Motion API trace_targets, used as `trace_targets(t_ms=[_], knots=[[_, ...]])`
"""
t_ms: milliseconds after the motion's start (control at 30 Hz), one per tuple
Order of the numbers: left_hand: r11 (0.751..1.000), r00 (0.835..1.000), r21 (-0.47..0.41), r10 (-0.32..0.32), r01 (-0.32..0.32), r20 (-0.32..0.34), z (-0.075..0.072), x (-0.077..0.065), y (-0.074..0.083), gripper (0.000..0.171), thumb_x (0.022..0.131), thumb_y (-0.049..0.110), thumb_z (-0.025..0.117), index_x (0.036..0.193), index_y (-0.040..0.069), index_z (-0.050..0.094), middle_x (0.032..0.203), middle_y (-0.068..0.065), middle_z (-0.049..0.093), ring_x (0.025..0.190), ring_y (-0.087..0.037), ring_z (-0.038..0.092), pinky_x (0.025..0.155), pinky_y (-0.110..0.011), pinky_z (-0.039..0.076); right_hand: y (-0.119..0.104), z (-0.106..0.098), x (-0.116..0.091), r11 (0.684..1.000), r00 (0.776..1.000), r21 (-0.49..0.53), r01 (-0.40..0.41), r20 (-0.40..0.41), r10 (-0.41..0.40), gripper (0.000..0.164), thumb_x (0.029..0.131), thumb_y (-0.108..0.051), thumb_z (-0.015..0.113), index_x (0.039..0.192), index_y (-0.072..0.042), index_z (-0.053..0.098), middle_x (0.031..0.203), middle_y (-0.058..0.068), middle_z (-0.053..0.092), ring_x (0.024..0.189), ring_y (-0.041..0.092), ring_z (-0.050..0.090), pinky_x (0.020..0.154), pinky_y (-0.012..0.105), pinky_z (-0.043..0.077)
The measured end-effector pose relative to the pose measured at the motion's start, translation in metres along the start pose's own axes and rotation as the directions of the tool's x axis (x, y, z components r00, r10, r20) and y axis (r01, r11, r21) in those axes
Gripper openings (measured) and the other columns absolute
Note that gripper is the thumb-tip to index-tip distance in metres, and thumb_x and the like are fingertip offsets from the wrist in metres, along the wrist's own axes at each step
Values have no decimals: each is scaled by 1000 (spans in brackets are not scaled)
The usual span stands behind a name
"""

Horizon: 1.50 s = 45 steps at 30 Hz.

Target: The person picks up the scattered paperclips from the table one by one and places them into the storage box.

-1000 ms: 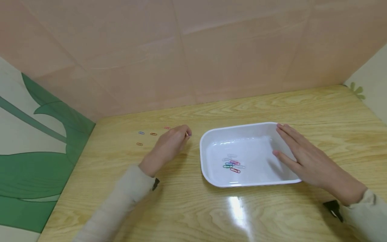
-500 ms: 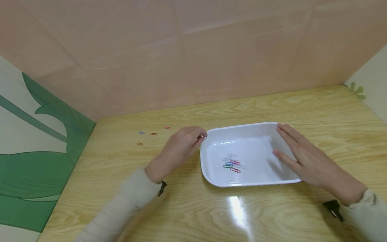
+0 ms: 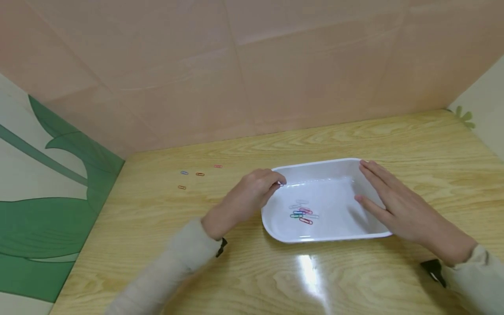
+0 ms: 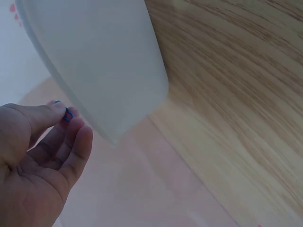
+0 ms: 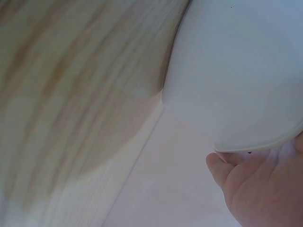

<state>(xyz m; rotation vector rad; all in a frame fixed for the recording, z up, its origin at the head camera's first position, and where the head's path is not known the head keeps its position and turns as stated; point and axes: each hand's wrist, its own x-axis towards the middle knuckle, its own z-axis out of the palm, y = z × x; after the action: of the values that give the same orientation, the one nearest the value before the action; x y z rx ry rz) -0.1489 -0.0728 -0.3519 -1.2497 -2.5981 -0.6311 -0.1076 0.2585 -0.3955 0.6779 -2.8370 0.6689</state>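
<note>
Between thumb and fingertips my left hand [image 3: 253, 192] pinches a blue paper clip [image 4: 69, 114], over the left rim of a white tray [image 3: 327, 237]. Inside the tray, left of its middle, lies a small heap of several paper clips [image 3: 306, 221] in red, pink, blue, green and white. My right hand [image 3: 405, 208] rests on the tray's right end with fingers straight, fingertips at the far right corner and thumb over the inside. In the right wrist view its fingers lie along the tray's rim [image 5: 265, 144].
On the wooden table [image 3: 220, 280], left of the tray, lie a blue paper clip [image 3: 184, 173], two orange-brown ones, one nearer [image 3: 182, 187] and one farther [image 3: 200, 174], and a pinkish-red paper clip [image 3: 218, 166]. A pink covering [image 3: 236, 70] rises behind the table.
My left hand has moved right, from the table beside the tray to over its left rim, carrying the pinched clip. The right hand and the tray have stayed put.
</note>
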Motion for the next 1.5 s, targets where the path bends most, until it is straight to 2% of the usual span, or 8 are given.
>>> trace_targets(t_ms=[133, 333, 533, 700, 867, 1067, 1233, 1500], knots=[[1000, 999, -14, -11, 12, 34, 4, 5, 3, 15, 94, 0, 63, 107, 2, 71, 105, -7, 74, 99, -19, 69, 88, -27, 57, 0, 0, 0, 1000, 1000, -1, 1, 1, -1, 73, 100, -30, 57, 157, -2, 20, 164, 18, 20, 153, 34, 16, 127, 30, 2], [997, 992, -28, -69, 72, 102, 10, 11, 6, 20, 95, 0, 62, 112, 2, 71, 110, -7, 74, 102, -19, 68, 91, -28, 55, 0, -1, 0, 1000, 1000, -1, 7, 0, -7, 73, 100, -30, 58, 157, -1, 21, 163, 19, 21, 153, 35, 16, 126, 29, 1], [992, 980, -8, -120, 123, 160, 19, 17, 7, 22, 96, 2, 61, 115, 5, 71, 114, -5, 73, 107, -16, 67, 95, -24, 54, 2, 0, 0, 1000, 1000, -9, 16, -4, -16, 73, 100, -29, 57, 156, 1, 21, 163, 21, 22, 152, 37, 17, 127, 31, 1], [990, 973, 12, -143, 143, 183, 25, 22, 7, 21, 97, 4, 61, 115, 6, 72, 112, -3, 73, 104, -13, 66, 93, -20, 53, 3, 0, 0, 1000, 1000, -13, 22, 2, -22, 73, 101, -29, 57, 156, 2, 20, 162, 23, 22, 153, 37, 16, 127, 31, 1], [989, 971, 7, -146, 147, 187, 32, 27, 6, 21, 97, 4, 60, 113, 6, 73, 110, -3, 74, 103, -14, 66, 94, -21, 53, 1, 0, 1, 1000, 1000, -3, 5, 11, -5, 74, 100, -30, 57, 156, 0, 20, 163, 21, 22, 153, 35, 15, 127, 31, 2], [989, 976, 28, -147, 144, 159, 40, 28, 5, 20, 96, 2, 60, 109, 6, 75, 106, -4, 75, 99, -14, 67, 93, -20, 53, 0, 0, 2, 1000, 1000, 3, -5, 13, 5, 74, 100, -31, 57, 157, -3, 19, 164, 18, 20, 153, 35, 16, 127, 31, 3], [986, 977, 95, -151, 138, 149, 44, 27, 6, 21, 95, 0, 59, 106, 8, 76, 103, -2, 76, 93, -14, 65, 89, -20, 53, 2, -1, 2, 1000, 1000, -11, 10, 14, -10, 73, 101, -30, 56, 156, 1, 19, 163, 22, 20, 153, 36, 14, 127, 32, 1], [971, 976, 197, -167, 138, 140, 47, 26, 9, 23, 93, -1, 58, 100, 12, 76, 96, 2, 75, 86, -13, 62, 83, -22, 53, 2, 0, 0, 1000, 1000, -7, -3, 13, 4, 73, 101, -29, 56, 157, -2, 19, 164, 20, 20, 154, 32, 12, 127, 32, 1]])
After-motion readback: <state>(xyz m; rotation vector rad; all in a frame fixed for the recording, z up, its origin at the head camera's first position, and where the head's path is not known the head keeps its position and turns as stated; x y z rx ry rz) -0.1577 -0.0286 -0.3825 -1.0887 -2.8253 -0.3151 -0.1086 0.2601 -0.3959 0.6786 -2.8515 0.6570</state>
